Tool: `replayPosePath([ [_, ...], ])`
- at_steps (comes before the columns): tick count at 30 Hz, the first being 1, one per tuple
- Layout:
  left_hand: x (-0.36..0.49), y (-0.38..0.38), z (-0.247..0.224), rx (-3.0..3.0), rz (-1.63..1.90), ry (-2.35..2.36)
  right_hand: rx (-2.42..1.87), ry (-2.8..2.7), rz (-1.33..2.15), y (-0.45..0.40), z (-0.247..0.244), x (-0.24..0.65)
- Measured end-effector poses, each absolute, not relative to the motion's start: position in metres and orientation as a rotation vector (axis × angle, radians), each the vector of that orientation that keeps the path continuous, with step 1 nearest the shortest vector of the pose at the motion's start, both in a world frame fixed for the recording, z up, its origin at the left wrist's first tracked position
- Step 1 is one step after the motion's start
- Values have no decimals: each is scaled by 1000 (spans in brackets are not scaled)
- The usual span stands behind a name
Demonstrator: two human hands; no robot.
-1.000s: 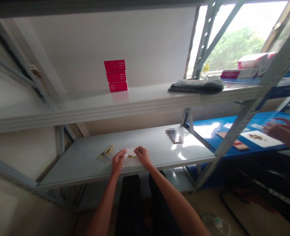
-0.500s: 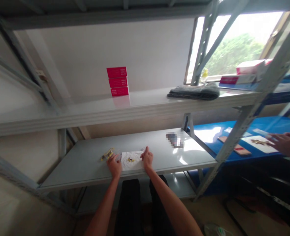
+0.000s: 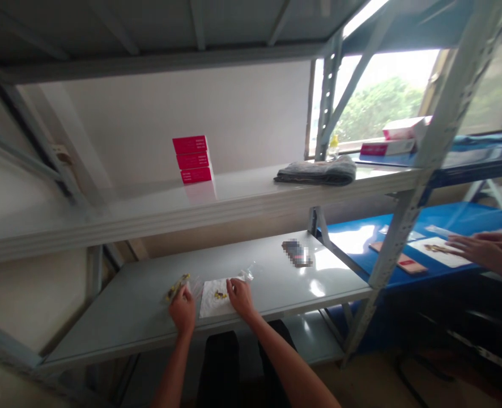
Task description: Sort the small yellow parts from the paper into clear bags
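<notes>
A white sheet (image 3: pixel 211 306) lies near the front edge of the grey shelf, with a few small yellow and dark pieces (image 3: pixel 220 294) on it. My right hand (image 3: pixel 239 296) is over the sheet's right side, fingers bent beside the pieces; whether it pinches anything is too small to tell. To the left of the sheet, my left hand (image 3: pixel 183 309) has its fingers closed at a clear plastic bag with yellow and dark items (image 3: pixel 177 288). Another crumpled clear bag (image 3: pixel 249 272) lies just behind my right hand.
A pixelated object (image 3: pixel 297 253) lies at the back right. Red boxes (image 3: pixel 194 160) and a folded grey cloth (image 3: pixel 317 171) sit on the upper shelf. At right, another person's hands (image 3: pixel 484 249) are over a blue table (image 3: pixel 361 249).
My left hand has moved left from the sheet's edge to the bag of items. My right hand has come inward over the sheet, leaving the clear bag uncovered. The view has shifted.
</notes>
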State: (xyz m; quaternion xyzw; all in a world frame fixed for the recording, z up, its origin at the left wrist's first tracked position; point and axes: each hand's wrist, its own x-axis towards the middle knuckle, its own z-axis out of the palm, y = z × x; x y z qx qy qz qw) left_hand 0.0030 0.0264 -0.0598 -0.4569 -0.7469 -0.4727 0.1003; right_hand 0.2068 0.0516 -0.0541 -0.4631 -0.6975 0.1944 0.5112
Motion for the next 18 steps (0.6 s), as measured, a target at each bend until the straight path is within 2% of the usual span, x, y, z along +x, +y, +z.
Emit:
replayPosePath([
  [4,4,22,-61,-1375,-1587,-2137,-1077,-1931,301,42,-49,206],
  [9,-5,20,-66,-1424,-1641,-2208,-1040,-2153,92,29,-48,189],
  [13,-9,21,-65,-1478,-1852,-2264,-1074,-2036,215,26,-42,161],
  [18,-6,17,-54,-1637,-2303,-2331,-1023,-1997,428,30,-43,141],
])
